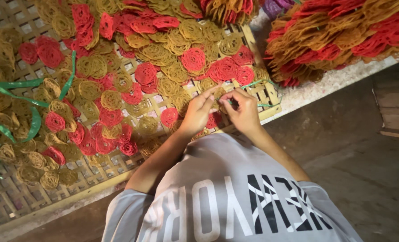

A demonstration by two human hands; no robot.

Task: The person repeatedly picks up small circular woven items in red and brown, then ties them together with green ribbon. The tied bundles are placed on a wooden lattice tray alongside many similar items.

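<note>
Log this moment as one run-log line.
left hand: pinching thin green plastic strip | right hand: pinching same strip | under hands: red and yellow lacy round crackers on woven bamboo tray

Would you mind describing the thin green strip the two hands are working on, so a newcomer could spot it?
Start at the woven bamboo tray of red and yellow coiled rounds. At its right corner, the left hand and right hand pinch the green strip. Unlike the broad green ribbons at the left, it is thread-thin.
</note>
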